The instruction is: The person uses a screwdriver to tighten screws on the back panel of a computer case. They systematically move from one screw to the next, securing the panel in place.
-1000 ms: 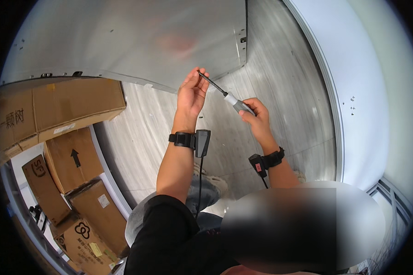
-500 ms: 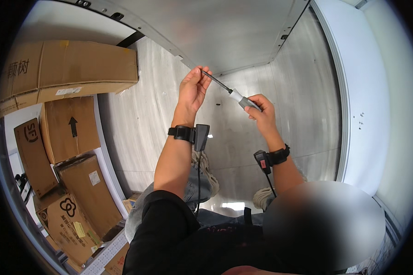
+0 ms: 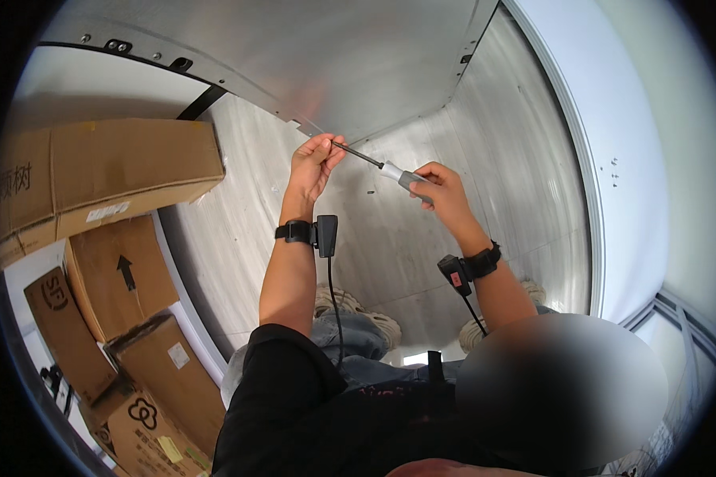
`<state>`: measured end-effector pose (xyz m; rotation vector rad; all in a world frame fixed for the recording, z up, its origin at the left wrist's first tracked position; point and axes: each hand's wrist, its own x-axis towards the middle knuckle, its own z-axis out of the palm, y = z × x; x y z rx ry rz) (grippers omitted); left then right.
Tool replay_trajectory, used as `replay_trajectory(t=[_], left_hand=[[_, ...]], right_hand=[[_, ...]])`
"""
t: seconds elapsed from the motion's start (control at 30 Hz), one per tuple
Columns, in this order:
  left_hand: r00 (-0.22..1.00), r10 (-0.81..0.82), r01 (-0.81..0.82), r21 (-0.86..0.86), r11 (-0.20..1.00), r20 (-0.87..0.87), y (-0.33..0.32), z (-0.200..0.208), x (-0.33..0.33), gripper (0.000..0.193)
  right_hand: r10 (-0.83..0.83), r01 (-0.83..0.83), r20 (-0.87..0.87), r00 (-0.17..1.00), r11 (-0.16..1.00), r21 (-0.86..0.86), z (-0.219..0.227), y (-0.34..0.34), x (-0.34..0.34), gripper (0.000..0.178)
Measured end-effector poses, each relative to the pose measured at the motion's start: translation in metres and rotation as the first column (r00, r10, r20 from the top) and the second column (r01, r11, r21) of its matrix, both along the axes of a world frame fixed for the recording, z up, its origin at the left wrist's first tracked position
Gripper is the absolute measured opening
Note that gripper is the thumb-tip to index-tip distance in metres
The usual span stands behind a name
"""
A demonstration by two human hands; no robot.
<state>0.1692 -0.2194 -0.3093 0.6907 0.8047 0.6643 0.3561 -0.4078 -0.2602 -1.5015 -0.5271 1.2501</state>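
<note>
While the top of the view is filled at 12 o'clock by a grey metal panel (image 3: 358,63), cardboard boxes (image 3: 135,270) are stacked from 8 to 10 o'clock, and a pale panel (image 3: 644,215) is set at 3 o'clock. Between them, a wood-look floor (image 3: 422,246) is exposed, marked by one small dark piece (image 3: 371,192). The metal panel's lower edge is placed just beyond the left hand (image 3: 314,165).

A grey-and-white screwdriver (image 3: 388,168) is held at 12 to 1 o'clock, its dark shaft pointed toward 10. Its handle is clasped by the grip of the right hand (image 3: 440,192), fingers curled round. The left grip is drawn together at the shaft's tip; whether the tip itself or something tiny is pinched cannot be told.

Both forearms are reached upward from 5 and 7 o'clock, the left palm turned inward, each wrist ringed by a black strap (image 3: 298,231).
</note>
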Motion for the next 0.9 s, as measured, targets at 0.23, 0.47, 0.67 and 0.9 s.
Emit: replay_trajectory(t=[0.23, 0.47, 0.67, 0.9], left_hand=[[0.992, -0.118, 0.119, -0.016, 0.993, 0.053, 0.002, -0.034, -0.016, 0.014], [0.980, -0.197, 0.197, -0.007, 0.980, -0.032, 0.002, -0.039, -0.020, 0.014], [0.988, -0.146, 0.145, -0.025, 0.989, -0.040, 0.004, -0.048, -0.031, 0.017], [0.990, -0.142, 0.143, 0.010, 0.990, -0.017, 0.010, -0.044, -0.020, 0.030]], right_hand=[[-0.012, -0.016, -0.186, 0.982, 0.989, -0.149, -0.003, 0.001, 0.002, 0.013], [-0.041, -0.020, -0.232, 0.972, 0.967, -0.253, -0.016, -0.002, -0.006, 0.014], [0.049, -0.049, -0.017, 0.999, 0.997, -0.051, -0.038, -0.004, -0.031, 0.011], [0.134, -0.159, -0.226, 0.965, 0.982, -0.098, -0.079, -0.006, -0.068, 0.019]])
